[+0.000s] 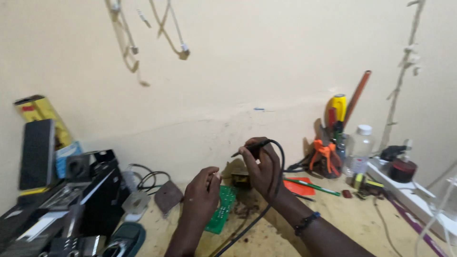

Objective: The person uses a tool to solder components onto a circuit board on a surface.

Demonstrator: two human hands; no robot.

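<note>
- The right hand [263,167] sits at centre frame, its grip closed around a slim black soldering iron [248,148] with a black cord [266,204] looping over the wrist and trailing to the lower edge.
- The left hand [202,192] is pinched shut on the near edge of a green rectangular circuit board [222,212], which lies on the sandy tabletop [352,223] just below centre.
- The iron's tip is raised, clear of the board; I judge the work is in progress, with no joint being touched now.
- The iron's long axis runs nearly level, tip pointing to the left of the frame and slightly down.
- The board's long axis runs from lower left up towards the wall.
</note>
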